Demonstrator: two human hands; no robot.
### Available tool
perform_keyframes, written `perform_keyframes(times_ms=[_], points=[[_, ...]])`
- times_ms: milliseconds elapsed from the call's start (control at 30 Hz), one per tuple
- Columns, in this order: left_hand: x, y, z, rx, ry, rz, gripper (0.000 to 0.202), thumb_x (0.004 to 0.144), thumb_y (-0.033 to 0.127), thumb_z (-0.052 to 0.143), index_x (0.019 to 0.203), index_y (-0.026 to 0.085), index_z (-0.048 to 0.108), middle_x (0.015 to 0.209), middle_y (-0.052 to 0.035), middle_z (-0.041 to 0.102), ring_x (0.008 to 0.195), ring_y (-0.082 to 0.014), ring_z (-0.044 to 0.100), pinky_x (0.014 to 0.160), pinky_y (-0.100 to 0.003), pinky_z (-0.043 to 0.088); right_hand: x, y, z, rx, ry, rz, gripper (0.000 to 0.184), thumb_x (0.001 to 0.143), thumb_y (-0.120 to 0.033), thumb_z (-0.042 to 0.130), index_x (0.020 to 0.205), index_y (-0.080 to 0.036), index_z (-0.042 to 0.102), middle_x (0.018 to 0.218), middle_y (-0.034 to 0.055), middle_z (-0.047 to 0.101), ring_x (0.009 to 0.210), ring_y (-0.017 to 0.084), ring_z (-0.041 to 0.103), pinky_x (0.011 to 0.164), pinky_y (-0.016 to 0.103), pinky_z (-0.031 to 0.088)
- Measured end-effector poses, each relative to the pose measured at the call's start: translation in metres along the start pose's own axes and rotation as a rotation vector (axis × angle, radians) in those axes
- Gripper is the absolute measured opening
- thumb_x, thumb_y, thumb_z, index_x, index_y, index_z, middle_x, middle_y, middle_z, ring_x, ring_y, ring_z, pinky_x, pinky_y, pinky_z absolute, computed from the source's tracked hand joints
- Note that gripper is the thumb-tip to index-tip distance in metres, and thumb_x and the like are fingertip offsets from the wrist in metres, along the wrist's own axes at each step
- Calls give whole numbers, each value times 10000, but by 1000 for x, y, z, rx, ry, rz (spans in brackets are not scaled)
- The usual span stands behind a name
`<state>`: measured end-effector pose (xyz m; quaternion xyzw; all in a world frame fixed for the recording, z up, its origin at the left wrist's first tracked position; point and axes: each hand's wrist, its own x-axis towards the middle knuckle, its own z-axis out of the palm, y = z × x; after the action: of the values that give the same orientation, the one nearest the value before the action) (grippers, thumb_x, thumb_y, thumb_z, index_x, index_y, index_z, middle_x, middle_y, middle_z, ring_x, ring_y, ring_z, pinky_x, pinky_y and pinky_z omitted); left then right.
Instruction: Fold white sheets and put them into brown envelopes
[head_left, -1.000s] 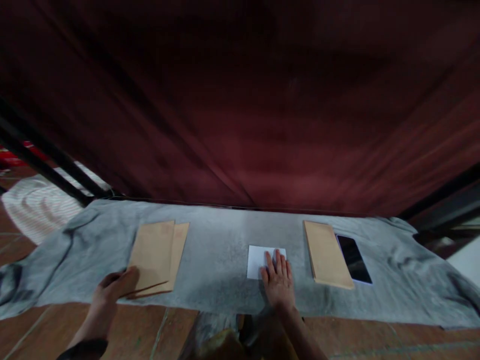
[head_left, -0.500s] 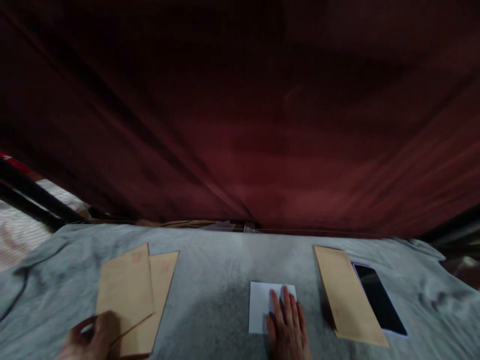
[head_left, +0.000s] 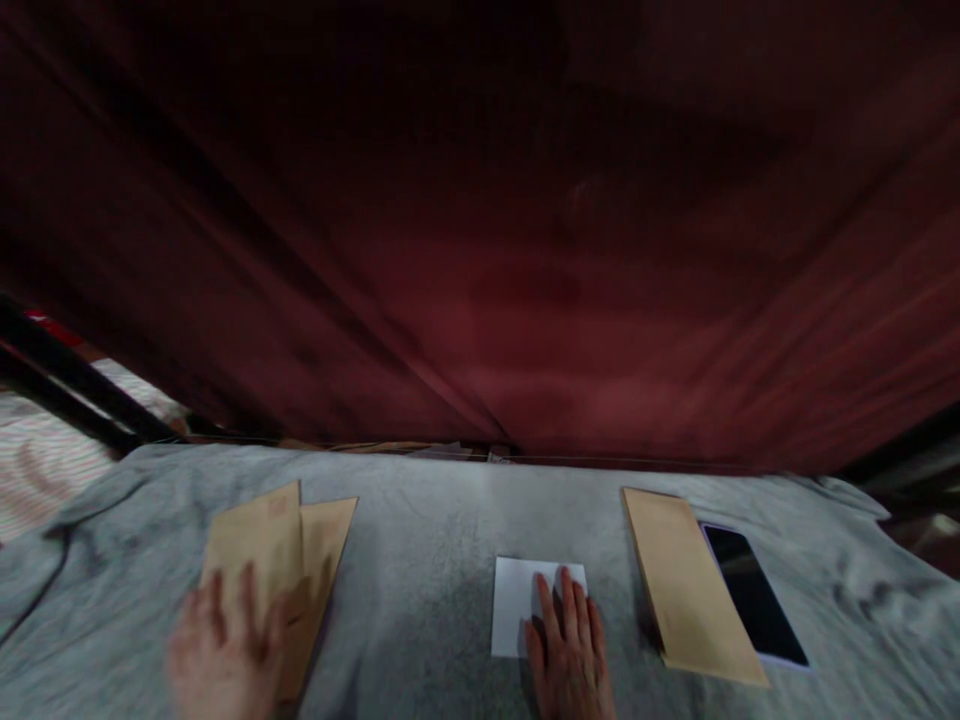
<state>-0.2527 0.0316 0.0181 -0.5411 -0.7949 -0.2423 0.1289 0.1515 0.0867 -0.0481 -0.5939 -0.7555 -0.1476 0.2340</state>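
At the lower left, my left hand [head_left: 229,645] is over the upper of two brown paper envelopes [head_left: 259,540], fingers spread and somewhat blurred. Beneath that one, the lower envelope [head_left: 326,540] sticks out to the right. My right hand [head_left: 570,650] lies flat on a small white square of paper [head_left: 514,605], its fingers stretched over the right part of the sheet. Right of this hand rests a brown stack [head_left: 694,590], which looks like more envelopes, untouched by either hand.
A dark-screened phone [head_left: 757,595] in a light purple case lies beside the right stack. Grey cloth [head_left: 420,560] covers the work surface. Behind its far edge hangs a dark red curtain [head_left: 540,330]. Dark bars [head_left: 75,390] stand at the left.
My left hand has let go of the upper envelope's near edge and turned palm down over it, fingers spreading. The right hand stays on the white paper. The view shifts slightly.
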Motion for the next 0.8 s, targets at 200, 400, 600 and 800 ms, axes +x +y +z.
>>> perform_keyframes(times_ms=[200, 400, 600, 800], points=[[-20, 54, 41, 117, -192, 433, 652, 978, 516, 367, 1573, 251, 386, 1608, -68, 428, 1512, -320, 336, 1211, -574, 306, 0, -3, 0, 44, -40, 35, 580, 1017, -464, 421, 1553, -242, 437, 1594, 137, 428, 1463, 343, 407, 1173, 550, 309], [-19, 37, 45, 163, -220, 447, 673, 996, 516, 320, 1567, 166, 390, 1617, -112, 403, 1508, -292, 352, 1211, -524, 329, 1, -8, -8, 128, -44, 92, 548, 1029, -466, 417, 1513, -222, 496, 1610, 135, 404, 1488, 338, 366, 1184, 558, 307], [-19, 39, 46, 175, -253, 422, 633, 1005, 471, 333, 1581, 213, 363, 1626, -94, 392, 1508, -264, 355, 1202, -489, 356, 2, -9, -3, 144, -19, 93, 548, 1025, -453, 409, 1509, -215, 503, 1597, 149, 420, 1492, 352, 356, 1196, 572, 279], [-20, 38, 42, 168, -244, 426, 637, 1006, 474, 361, 1590, 220, 339, 1628, -90, 388, 1498, -266, 374, 1197, -490, 368, -2, -6, 9, 122, 39, 47, 577, 1020, -432, 400, 1551, -211, 441, 1580, 163, 442, 1477, 369, 375, 1166, 602, 298]])
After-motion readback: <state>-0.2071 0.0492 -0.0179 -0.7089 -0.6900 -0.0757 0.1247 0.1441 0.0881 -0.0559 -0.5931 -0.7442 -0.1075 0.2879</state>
